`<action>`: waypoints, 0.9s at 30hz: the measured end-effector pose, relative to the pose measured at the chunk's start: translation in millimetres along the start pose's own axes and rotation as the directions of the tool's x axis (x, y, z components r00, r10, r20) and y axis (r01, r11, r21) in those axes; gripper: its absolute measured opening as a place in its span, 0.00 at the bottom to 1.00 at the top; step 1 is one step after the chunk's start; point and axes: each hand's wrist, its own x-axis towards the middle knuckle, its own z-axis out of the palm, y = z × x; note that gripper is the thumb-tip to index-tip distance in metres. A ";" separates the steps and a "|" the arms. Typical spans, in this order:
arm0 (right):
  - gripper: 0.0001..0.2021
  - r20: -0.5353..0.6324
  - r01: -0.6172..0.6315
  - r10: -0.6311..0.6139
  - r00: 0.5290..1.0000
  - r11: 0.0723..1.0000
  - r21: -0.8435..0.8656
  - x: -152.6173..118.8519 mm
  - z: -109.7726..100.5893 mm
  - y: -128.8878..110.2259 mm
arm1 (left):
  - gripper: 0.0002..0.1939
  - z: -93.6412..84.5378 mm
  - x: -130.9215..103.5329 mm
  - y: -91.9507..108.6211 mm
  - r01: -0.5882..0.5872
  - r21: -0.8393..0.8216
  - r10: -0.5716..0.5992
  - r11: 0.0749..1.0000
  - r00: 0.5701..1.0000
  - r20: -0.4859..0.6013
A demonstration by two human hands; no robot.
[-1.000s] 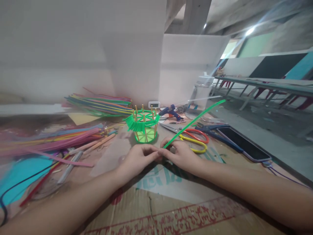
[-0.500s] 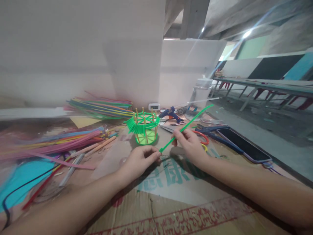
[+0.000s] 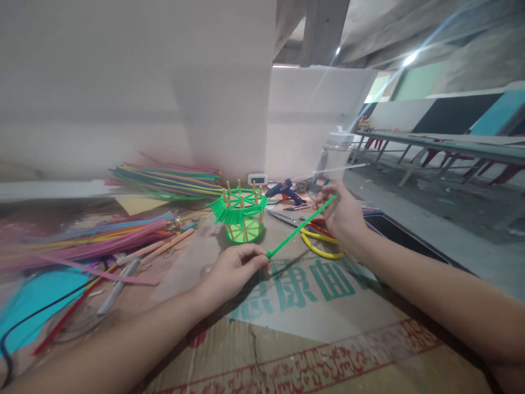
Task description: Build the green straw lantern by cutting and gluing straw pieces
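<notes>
My left hand [image 3: 241,268] pinches the lower end of a green pipe cleaner [image 3: 301,225], where a small bend shows at the fingertips. The strip slants up to the right, and my right hand [image 3: 338,213] has its fingers closed round the upper end. Just beyond my left hand stands a small round frame [image 3: 245,235] of wooden sticks with a green base and a green spoked ring. Short green pieces hang like a fringe from the ring's left and front side.
Behind lie a bundle of coloured pipe cleaners [image 3: 172,180], a blue glue gun [image 3: 287,190] and a small white display [image 3: 257,179]. Yellow-handled pliers [image 3: 322,253] and a dark phone [image 3: 397,235] are at the right. More pink strips [image 3: 135,241] and turquoise paper [image 3: 36,306] lie left.
My right hand has slid up and to the right along the green pipe cleaner to its far end, uncovering the yellow handles. My left hand has stayed in place.
</notes>
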 end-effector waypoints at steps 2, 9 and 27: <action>0.16 -0.023 0.023 -0.024 0.999 0.999 -0.038 9.1 -5.2 -5.7 | 0.12 -0.5 -0.6 0.5 -0.028 0.015 0.028 0.999 1.000 0.005; 0.11 0.466 0.323 -0.067 0.882 0.808 -0.494 -12.5 2.6 4.6 | 0.12 -1.6 -1.4 2.5 -0.195 0.196 0.209 0.961 0.977 -0.050; 0.07 0.696 0.645 0.196 0.691 0.268 -0.716 -13.5 40.3 45.7 | 0.12 -2.7 3.4 -1.9 -0.011 0.352 0.053 0.936 0.992 -0.110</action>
